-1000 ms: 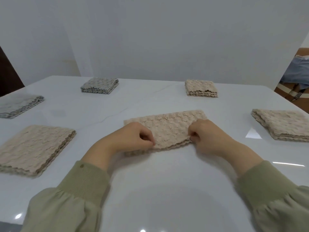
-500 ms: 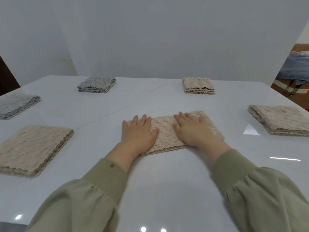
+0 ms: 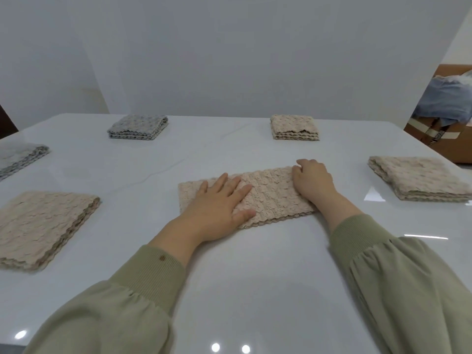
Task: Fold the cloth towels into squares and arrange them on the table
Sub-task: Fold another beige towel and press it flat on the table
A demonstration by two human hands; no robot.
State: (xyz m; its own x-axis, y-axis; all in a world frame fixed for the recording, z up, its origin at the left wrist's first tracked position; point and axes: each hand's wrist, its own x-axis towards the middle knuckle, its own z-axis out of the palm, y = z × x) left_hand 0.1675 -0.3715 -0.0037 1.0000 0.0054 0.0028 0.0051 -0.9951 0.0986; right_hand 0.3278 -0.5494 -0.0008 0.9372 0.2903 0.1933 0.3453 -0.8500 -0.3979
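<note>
Beige waffle-weave towel [image 3: 270,192] lies mid-bench [image 3: 255,264], folded to a long strip w/ its scalloped edge toward the person. The left hand [image 3: 217,203] rests flat on the strip's left half, fingers straight, pressing down. The right hand [image 3: 313,182] sits at the right end w/ fingers curled over the far edge, gripping it; the thumb is mostly hidden.

The cloth looks light, soft & floppy, yet thick enough to spring back at a crease, so the layers will prob. slide on each other unless pinned. The bumpy weave should give fingers good purchase. The glossy bench looks slick, so the strip may skate if pulled w/o an anchor.

Best hold, judging from here: pinch all layers at the right end, lift low, carry over to the left end, w/ the left palm as anchor till edges meet.
</note>
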